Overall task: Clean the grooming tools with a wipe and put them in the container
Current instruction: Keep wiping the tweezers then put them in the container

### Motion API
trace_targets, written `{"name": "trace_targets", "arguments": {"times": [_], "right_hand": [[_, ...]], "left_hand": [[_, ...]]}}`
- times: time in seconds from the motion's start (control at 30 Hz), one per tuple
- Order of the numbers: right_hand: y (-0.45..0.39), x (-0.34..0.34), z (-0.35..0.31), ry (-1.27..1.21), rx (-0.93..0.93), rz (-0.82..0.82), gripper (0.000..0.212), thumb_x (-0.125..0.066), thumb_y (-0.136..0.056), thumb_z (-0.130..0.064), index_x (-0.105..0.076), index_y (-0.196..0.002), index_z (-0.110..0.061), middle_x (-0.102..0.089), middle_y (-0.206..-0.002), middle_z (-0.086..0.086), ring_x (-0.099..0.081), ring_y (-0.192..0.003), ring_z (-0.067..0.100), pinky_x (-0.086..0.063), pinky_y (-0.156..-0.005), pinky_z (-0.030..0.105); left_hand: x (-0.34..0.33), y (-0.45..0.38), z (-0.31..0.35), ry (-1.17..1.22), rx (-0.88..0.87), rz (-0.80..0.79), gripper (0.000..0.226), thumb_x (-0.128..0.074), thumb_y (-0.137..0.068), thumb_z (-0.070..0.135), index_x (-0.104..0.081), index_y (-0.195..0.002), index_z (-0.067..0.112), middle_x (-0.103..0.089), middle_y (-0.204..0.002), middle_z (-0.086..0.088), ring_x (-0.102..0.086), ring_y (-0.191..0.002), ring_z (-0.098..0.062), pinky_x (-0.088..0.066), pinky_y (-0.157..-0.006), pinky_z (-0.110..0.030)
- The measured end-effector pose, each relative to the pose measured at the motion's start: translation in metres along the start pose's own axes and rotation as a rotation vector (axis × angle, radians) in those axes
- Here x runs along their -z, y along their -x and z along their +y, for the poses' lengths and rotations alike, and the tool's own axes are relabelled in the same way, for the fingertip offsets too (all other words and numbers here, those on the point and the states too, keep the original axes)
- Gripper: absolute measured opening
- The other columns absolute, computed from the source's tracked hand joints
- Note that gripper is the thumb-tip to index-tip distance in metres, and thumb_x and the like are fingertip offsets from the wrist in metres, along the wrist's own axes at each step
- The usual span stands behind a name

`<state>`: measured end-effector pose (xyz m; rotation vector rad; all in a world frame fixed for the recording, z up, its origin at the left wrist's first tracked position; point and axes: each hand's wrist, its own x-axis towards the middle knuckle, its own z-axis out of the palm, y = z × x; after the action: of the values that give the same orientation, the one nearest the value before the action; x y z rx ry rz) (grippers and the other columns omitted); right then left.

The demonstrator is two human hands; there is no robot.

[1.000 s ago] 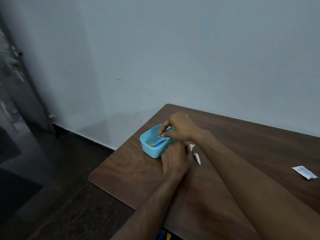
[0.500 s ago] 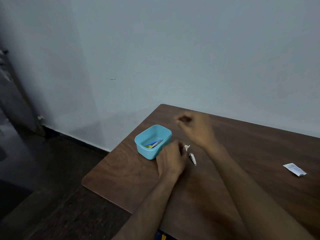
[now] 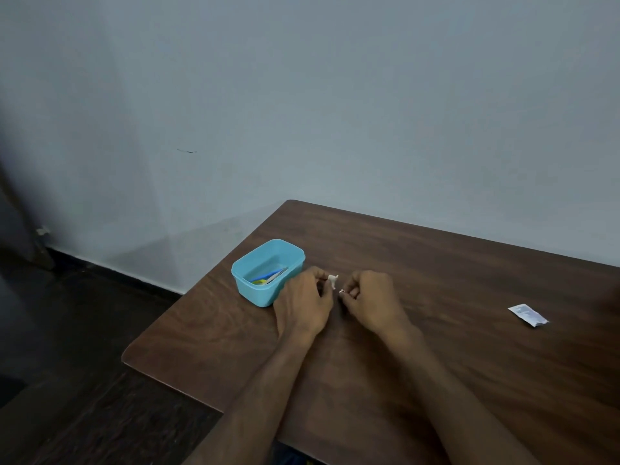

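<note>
Pinching a small white wipe [image 3: 333,280], the left hand [image 3: 303,302] is held just beside the blue container [image 3: 268,271]; a small metal tool [image 3: 342,291] is pinched by the right hand [image 3: 370,302]. Slipping onto the table [image 3: 436,347] is risked by so slight a hold.

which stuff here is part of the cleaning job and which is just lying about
Part of the job:
- blue container, tools already inside
- white wipe, pinched by the left hand
- small metal tool, mostly hidden in the right hand

Just lying about:
- white packet far right on the table
</note>
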<state>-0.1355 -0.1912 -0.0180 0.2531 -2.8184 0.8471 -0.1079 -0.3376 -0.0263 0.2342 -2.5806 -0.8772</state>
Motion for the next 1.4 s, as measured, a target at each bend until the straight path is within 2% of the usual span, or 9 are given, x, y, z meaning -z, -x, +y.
{"name": "trace_targets", "arguments": {"times": [0.13, 0.33, 0.5, 0.63, 0.77, 0.93, 1.07, 1.17, 1.4], "right_hand": [[0.003, 0.02, 0.018, -0.135, 0.024, 0.039, 0.008, -0.078, -0.094, -0.018, -0.076, -0.086, -0.02, -0.071, -0.075, -0.01, -0.064, -0.066, 0.001, -0.054, -0.067, 0.021], [0.023, 0.063, 0.077, -0.972, -0.191, 0.09, 0.008, -0.067, -0.103, -0.009, -0.071, -0.104, -0.003, -0.078, -0.091, 0.011, -0.073, -0.08, 0.017, -0.061, -0.071, 0.022], [0.026, 0.08, 0.104, -1.438, -0.334, 0.138, 0.018, -0.064, -0.102, -0.007, -0.07, -0.116, 0.003, -0.078, -0.097, 0.016, -0.076, -0.083, 0.018, -0.065, -0.077, 0.026], [0.019, 0.085, 0.114, -1.451, -0.363, 0.159, 0.024, -0.068, -0.1, -0.008, -0.071, -0.118, 0.007, -0.075, -0.094, 0.016, -0.073, -0.08, 0.017, -0.065, -0.076, 0.026], [0.017, 0.085, 0.121, -1.402, -0.371, 0.169, 0.014, -0.071, -0.098, -0.007, -0.077, -0.106, 0.002, -0.075, -0.087, 0.014, -0.073, -0.077, 0.015, -0.064, -0.074, 0.025], [0.012, 0.083, 0.124, -1.404, -0.378, 0.238, 0.008, -0.072, -0.097, -0.007, -0.078, -0.098, -0.001, -0.077, -0.083, 0.01, -0.073, -0.073, 0.012, -0.063, -0.071, 0.024], [0.012, 0.086, 0.126, -1.393, -0.386, 0.285, 0.01, -0.071, -0.097, -0.005, -0.08, -0.092, -0.005, -0.076, -0.082, 0.011, -0.072, -0.072, 0.012, -0.062, -0.07, 0.023], [0.012, 0.085, 0.126, -1.388, -0.39, 0.312, 0.01, -0.072, -0.096, -0.007, -0.08, -0.091, -0.005, -0.075, -0.084, 0.013, -0.07, -0.073, 0.013, -0.062, -0.07, 0.023], [0.017, 0.087, 0.125, -1.335, -0.36, 0.219, 0.006, -0.072, -0.096, -0.005, -0.078, -0.098, -0.003, -0.078, -0.087, 0.01, -0.073, -0.076, 0.013, -0.063, -0.074, 0.022]], "left_hand": [[0.001, 0.002, 0.001, -0.017, -0.071, -0.021, 0.014, -0.062, -0.102, 0.045, -0.069, -0.109, 0.035, -0.075, -0.097, 0.013, -0.07, -0.09, -0.01, -0.051, -0.068, -0.031], [-0.012, -0.003, 0.026, 0.097, -0.162, -0.102, 0.017, -0.066, -0.101, 0.044, -0.07, -0.117, 0.044, -0.07, -0.105, 0.025, -0.067, -0.098, -0.001, -0.053, -0.074, -0.029], [-0.055, -0.017, 0.093, 0.176, -0.388, -0.049, 0.011, -0.065, -0.101, 0.048, -0.071, -0.108, 0.044, -0.07, -0.099, 0.029, -0.067, -0.079, 0.001, -0.052, -0.061, -0.026], [-0.087, -0.027, 0.113, 0.327, -0.441, 0.004, 0.012, -0.068, -0.099, 0.049, -0.074, -0.101, 0.039, -0.074, -0.098, 0.026, -0.065, -0.062, -0.001, -0.055, -0.06, -0.029], [-0.096, -0.028, 0.113, 0.482, -0.554, -0.04, 0.006, -0.078, -0.097, 0.031, -0.08, -0.102, 0.035, -0.076, -0.098, 0.023, -0.063, -0.061, -0.003, -0.042, -0.058, -0.013], [-0.103, -0.032, 0.109, 0.528, -0.633, -0.081, 0.012, -0.08, -0.096, 0.027, -0.083, -0.104, 0.034, -0.077, -0.099, 0.024, -0.054, -0.05, -0.012, -0.04, -0.055, -0.016], [-0.105, -0.035, 0.107, 0.503, -0.695, -0.103, 0.01, -0.08, -0.096, 0.025, -0.083, -0.104, 0.03, -0.077, -0.098, 0.02, -0.058, -0.057, -0.001, -0.04, -0.06, -0.013], [-0.102, -0.036, 0.107, 0.524, -0.742, -0.144, 0.01, -0.082, -0.095, 0.022, -0.084, -0.104, 0.026, -0.078, -0.1, 0.017, -0.069, -0.079, 0.005, -0.05, -0.07, -0.016], [-0.104, -0.034, 0.108, 0.519, -0.665, -0.097, 0.008, -0.081, -0.094, 0.025, -0.082, -0.099, 0.03, -0.075, -0.091, 0.021, -0.059, -0.064, 0.013, -0.037, -0.061, -0.008]]}}
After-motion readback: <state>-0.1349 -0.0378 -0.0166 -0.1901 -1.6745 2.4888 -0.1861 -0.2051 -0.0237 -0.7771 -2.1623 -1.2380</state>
